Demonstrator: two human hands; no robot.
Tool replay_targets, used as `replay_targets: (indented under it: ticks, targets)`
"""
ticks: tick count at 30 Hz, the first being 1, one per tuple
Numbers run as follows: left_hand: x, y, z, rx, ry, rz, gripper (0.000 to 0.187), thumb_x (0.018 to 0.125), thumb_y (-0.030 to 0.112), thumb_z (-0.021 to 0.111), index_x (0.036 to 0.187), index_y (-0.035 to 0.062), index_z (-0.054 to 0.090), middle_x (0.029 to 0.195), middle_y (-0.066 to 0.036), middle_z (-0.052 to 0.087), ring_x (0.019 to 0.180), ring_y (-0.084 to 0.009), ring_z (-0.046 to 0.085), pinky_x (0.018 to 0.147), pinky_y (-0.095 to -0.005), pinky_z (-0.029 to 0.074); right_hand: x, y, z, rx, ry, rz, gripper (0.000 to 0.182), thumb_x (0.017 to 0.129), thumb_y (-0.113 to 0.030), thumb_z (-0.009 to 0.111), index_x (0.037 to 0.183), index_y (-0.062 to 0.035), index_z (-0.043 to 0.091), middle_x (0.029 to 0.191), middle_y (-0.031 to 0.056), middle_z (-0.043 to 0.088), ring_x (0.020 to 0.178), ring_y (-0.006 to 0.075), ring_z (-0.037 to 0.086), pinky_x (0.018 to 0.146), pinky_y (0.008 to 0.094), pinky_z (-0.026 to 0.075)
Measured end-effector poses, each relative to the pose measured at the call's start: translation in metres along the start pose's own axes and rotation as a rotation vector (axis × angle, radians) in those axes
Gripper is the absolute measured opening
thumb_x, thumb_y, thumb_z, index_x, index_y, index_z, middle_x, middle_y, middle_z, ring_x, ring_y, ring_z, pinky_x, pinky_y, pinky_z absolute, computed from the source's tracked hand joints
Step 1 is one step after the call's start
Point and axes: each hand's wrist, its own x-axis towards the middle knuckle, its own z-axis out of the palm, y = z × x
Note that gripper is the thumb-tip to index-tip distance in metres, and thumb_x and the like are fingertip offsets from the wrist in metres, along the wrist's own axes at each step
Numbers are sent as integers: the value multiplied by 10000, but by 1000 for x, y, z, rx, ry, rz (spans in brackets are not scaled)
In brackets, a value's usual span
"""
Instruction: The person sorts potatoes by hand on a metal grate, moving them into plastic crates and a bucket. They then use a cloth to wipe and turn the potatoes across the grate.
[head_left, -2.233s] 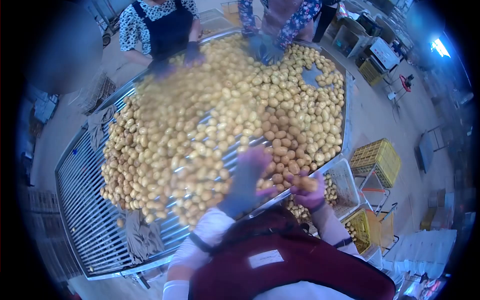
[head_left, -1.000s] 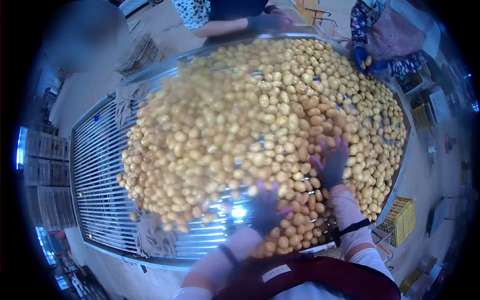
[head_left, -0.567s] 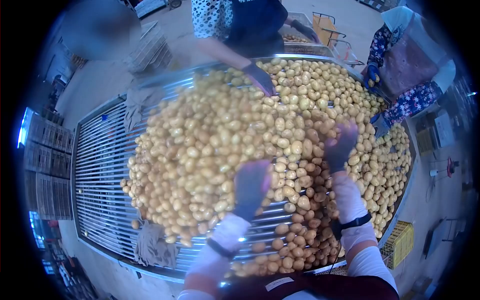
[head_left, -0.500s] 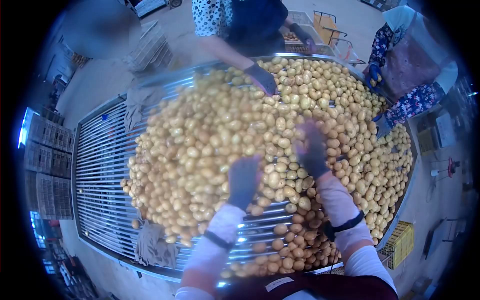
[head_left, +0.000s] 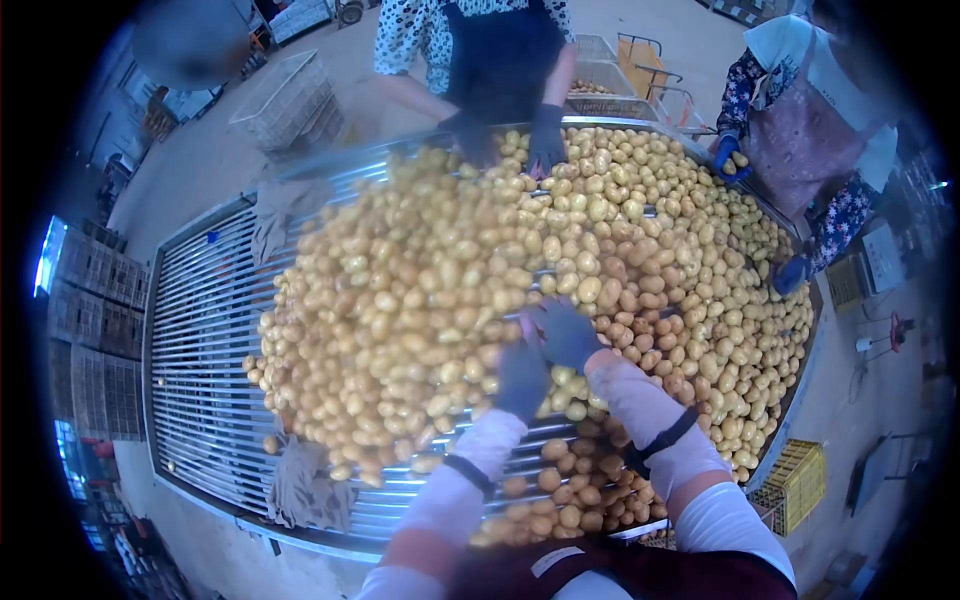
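Note:
A broad heap of round, yellow-brown potatoes [head_left: 400, 290] lies on a metal roller table [head_left: 200, 370]. Both of my hands wear grey-blue gloves and reach into the near middle of the heap, close together. My right hand [head_left: 567, 333] rests on the potatoes with its fingers stretched toward the left, and no potato shows in its grasp. Just below and left of it, touching or nearly so, my left hand [head_left: 523, 380] is smeared by motion and its fingers are hard to make out. Browner potatoes [head_left: 570, 490] lie on the rollers nearest my body.
Across the table, a co-worker's gloved hands [head_left: 546, 140] touch the far edge of the heap. Another co-worker at the right holds potatoes in a blue glove [head_left: 730, 160]. Cloths [head_left: 310, 490] hang over the table's frame. A yellow crate [head_left: 790, 485] stands beyond the right corner.
My right hand has moved left and down, drawing close to my left hand, which has shifted slightly right. The far co-worker's two hands are now together at the table edge.

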Motion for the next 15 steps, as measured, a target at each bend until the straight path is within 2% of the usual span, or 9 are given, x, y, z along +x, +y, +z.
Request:
replay_targets:
  ticks: [2,5,7,8,10,11,15]
  targets:
    - [-25,15,-10,38,-80,23,678,898,184,599,1513,65,338,841,-164,671,748,-334,652,701,-462,500,-25,-12,-1,1,15,39,308,849,-212,639,1154,-175,628,1088,134,575,1041,359,561,845,473,510]
    - [-75,18,-39,-260,-229,22,591,882,221,632,1438,96,477,985,-158,679,905,-331,657,795,-467,510,-77,-31,-14,129,100,83,304,838,-173,631,1139,-128,628,1078,166,595,1049,355,574,907,459,477]
    - [-114,-2,-38,-307,-161,106,537,903,234,625,1414,104,520,1001,-154,684,914,-341,656,799,-465,509,-103,-33,-27,320,125,182,322,836,-151,626,1155,-108,619,1111,163,603,1090,347,572,944,452,471]
    - [-124,-13,-40,-329,-127,148,512,914,241,621,1401,108,542,1009,-151,686,918,-346,655,801,-464,509,-110,-19,-27,516,108,240,363,842,-155,632,1199,-100,596,1153,125,587,1111,305,563,937,419,483]
    - [-126,-16,-73,-406,-109,87,471,907,228,633,1359,107,580,1062,-152,683,958,-341,649,825,-463,502,-122,10,-22,912,74,369,449,855,-163,642,1288,-84,552,1236,48,555,1155,221,544,921,353,507]
    - [-122,-19,-88,-446,-104,60,451,904,221,639,1338,106,599,1088,-153,682,978,-339,646,837,-463,499,-123,8,-33,1007,132,383,436,866,-163,643,1284,-80,548,1226,41,552,1137,204,542,919,340,503]
    - [-62,-46,-116,-54,159,180,438,847,191,649,1270,85,603,1144,-124,654,1010,-338,631,846,-460,516,-94,3,-80,1268,233,492,414,891,-158,654,1283,-79,544,1183,26,556,1093,180,558,902,313,502]
